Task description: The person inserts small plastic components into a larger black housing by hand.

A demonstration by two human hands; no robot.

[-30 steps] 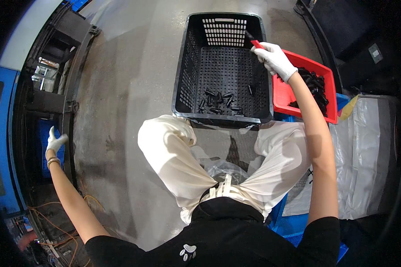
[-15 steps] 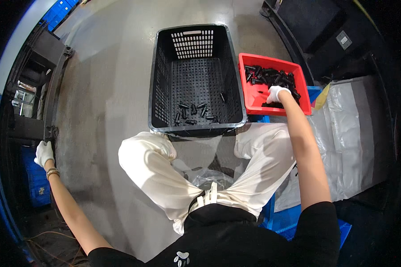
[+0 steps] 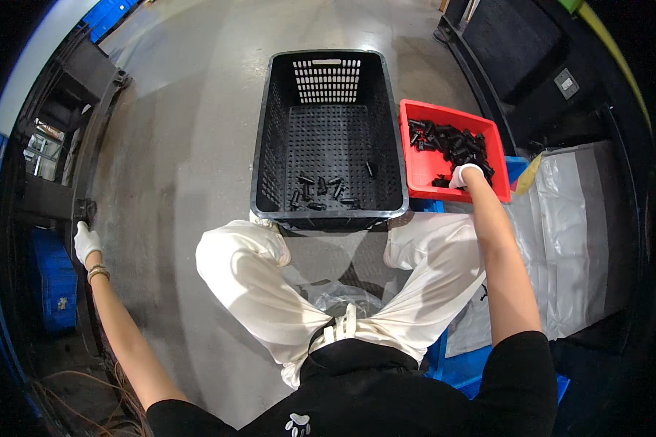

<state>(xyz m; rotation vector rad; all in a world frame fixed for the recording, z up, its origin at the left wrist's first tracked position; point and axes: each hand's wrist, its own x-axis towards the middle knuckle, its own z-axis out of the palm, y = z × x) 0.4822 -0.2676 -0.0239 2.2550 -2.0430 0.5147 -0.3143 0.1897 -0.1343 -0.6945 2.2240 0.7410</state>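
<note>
My right hand (image 3: 465, 176), in a white glove, reaches into the near right part of a red tray (image 3: 416, 175). Its fingers point down among small black cylindrical parts (image 3: 455, 142) and are hidden, so any grip there does not show. Far to the left, my white-gloved left hand (image 3: 87, 242) is at the edge of a dark machine frame (image 3: 87, 210). Its fingers look curled, and what they hold, if anything, cannot be made out. A large black plastic crate (image 3: 328, 131) stands before my knees, with several similar black parts (image 3: 321, 188) scattered mostly at its near end.
The red tray sits against the crate's right side, with blue plastic (image 3: 516, 169) beneath it. Grey-white plastic sheeting (image 3: 554, 240) lies to the right. Dark machinery (image 3: 517, 44) borders the right, and cables (image 3: 87, 408) lie low on the left.
My right hand has shifted right and lower in the tray, over the black parts. My left hand stays beside the machine frame. Crate and tray sit slightly lower and farther right in view.
</note>
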